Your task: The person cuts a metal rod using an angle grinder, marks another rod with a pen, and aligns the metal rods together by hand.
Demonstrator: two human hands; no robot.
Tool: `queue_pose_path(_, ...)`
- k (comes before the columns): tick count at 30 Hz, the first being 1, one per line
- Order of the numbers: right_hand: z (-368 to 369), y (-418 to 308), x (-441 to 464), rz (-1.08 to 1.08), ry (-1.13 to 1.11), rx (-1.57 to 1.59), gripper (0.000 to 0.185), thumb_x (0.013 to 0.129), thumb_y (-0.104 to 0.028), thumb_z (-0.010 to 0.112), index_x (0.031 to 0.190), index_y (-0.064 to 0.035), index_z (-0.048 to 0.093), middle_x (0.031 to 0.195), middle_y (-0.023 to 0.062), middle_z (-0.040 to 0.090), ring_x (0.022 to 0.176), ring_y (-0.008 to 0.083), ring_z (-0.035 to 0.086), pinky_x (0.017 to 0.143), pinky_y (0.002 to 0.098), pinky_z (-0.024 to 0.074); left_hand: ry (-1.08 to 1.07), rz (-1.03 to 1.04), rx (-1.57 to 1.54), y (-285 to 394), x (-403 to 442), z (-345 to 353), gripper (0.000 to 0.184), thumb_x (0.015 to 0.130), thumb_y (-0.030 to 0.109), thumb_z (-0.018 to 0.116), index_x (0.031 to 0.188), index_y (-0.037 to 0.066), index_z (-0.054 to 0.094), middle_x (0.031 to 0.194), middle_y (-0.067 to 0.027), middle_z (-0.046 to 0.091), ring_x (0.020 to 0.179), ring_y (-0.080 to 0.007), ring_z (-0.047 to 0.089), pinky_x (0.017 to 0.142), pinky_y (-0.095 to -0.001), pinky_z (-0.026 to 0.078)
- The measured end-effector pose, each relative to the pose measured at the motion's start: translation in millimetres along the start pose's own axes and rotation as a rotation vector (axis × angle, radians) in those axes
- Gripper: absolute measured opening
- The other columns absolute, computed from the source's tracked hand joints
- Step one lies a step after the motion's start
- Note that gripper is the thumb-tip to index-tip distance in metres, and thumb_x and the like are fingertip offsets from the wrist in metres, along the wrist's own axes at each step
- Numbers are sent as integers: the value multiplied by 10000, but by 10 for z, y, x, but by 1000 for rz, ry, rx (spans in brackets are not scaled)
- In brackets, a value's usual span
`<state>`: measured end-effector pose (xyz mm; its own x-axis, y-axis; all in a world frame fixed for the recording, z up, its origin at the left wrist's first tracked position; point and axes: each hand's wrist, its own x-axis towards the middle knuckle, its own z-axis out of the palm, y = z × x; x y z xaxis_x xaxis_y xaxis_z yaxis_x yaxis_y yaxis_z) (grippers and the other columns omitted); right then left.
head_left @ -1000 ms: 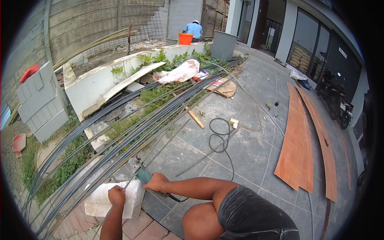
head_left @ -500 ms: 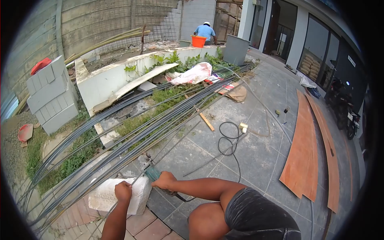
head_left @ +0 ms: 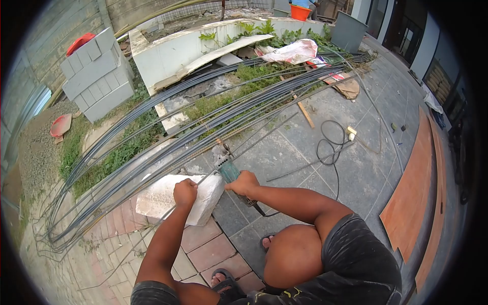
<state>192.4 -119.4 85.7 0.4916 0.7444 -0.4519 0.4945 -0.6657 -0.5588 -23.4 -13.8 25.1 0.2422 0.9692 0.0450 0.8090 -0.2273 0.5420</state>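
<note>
My left hand (head_left: 185, 193) is closed around a thin metal rod (head_left: 163, 217), which lies slanting over a white block (head_left: 162, 197). Just right of the block, my right hand (head_left: 245, 183) grips the body of a green angle grinder (head_left: 228, 170). The grinder's head points up and away, close to the rod's far part; its disc is hard to make out. Beyond both hands a long bundle of steel bars (head_left: 203, 124) runs diagonally across the ground.
A black cable (head_left: 337, 175) trails over the grey tiles. Orange-brown boards (head_left: 412, 188) lie at the right. Grey blocks (head_left: 96, 76) are stacked at the left. A low white wall (head_left: 168, 66) stands behind the bars. A person (head_left: 311, 6) is partly visible near an orange bucket (head_left: 300, 12).
The view has tilted down and turned left, bringing my feet into sight. My hands keep their holds on the rod and the grinder.
</note>
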Motion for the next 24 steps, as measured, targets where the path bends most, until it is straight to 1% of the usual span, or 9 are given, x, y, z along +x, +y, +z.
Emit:
queue_pose_path(2, 12, 4, 15, 2, -7, 9, 667, 631, -443, 834, 1091, 23, 707, 1153, 228, 697, 1043, 349, 695, 882, 385, 559, 48, 28, -8, 9, -2, 12, 70, 762, 102, 728, 811, 73, 768, 782, -143, 732, 726, -321, 711, 701, -416, 558)
queue_pose_path(6, 33, 27, 34, -7, 13, 18, 668, 628, -441, 838, 1086, 28, 706, 1146, 226, 700, 1032, 350, 697, 875, 387, 560, 42, 26, -16, 27, -11, -10, 71, 765, 97, 720, 812, 74, 768, 787, -143, 734, 725, -320, 711, 700, -415, 558)
queue_pose_path(9, 13, 21, 40, 6, -31, 17, 679, 626, -438, 840, 1099, 29, 700, 1146, 223, 700, 1027, 351, 698, 872, 391, 559, 31, 21, 5, 24, -12, -9, 67, 770, 104, 723, 811, 76, 767, 794, -143, 735, 731, -318, 712, 705, -411, 558)
queue_pose_path(12, 12, 21, 38, 3, -19, 16, 684, 624, -438, 843, 1101, 31, 699, 1144, 226, 699, 1026, 349, 698, 867, 390, 560, 36, 25, 6, 12, 1, 5, 67, 773, 108, 722, 811, 76, 767, 796, -140, 736, 731, -316, 712, 707, -409, 558)
queue_pose_path(14, 33, 36, 65, 3, -19, 23, 687, 622, -438, 843, 1102, 32, 698, 1142, 227, 699, 1023, 348, 699, 866, 391, 560, -5, -1, 4, -5, 16, 11, 94, 788, 176, 757, 857, 115, 774, 834, -167, 731, 799, -357, 713, 764, -441, 564)
queue_pose_path(16, 33, 39, 74, 2, -18, 28, 691, 619, -438, 843, 1102, 34, 697, 1141, 228, 700, 1020, 348, 700, 865, 392, 560, -4, 8, 4, -12, 16, 11, 91, 789, 175, 754, 854, 115, 774, 835, -167, 731, 800, -356, 713, 764, -440, 565)
queue_pose_path(21, -89, 18, 84, -44, 24, 82, 690, 606, -418, 844, 1090, 48, 687, 1110, 233, 705, 989, 347, 707, 850, 389, 564, -2, 6, 2, -14, 9, 27, 83, 793, 168, 746, 850, 116, 774, 832, -163, 730, 793, -353, 713, 763, -435, 566)
queue_pose_path(22, -161, 28, 118, -41, 21, 80, 690, 606, -418, 844, 1090, 48, 687, 1110, 233, 705, 989, 347, 707, 850, 389, 564, 18, 22, -4, -3, 14, 21, 76, 791, 142, 733, 836, 94, 770, 813, -154, 732, 759, -333, 713, 733, -418, 562)
queue_pose_path(24, -327, 109, 170, -70, 122, 151, 676, 601, -399, 847, 1077, 52, 681, 1073, 231, 712, 956, 346, 714, 835, 393, 568, 29, 27, -9, -8, -21, 5, 72, 790, 116, 719, 822, 72, 766, 794, -144, 734, 726, -312, 712, 703, -401, 557)
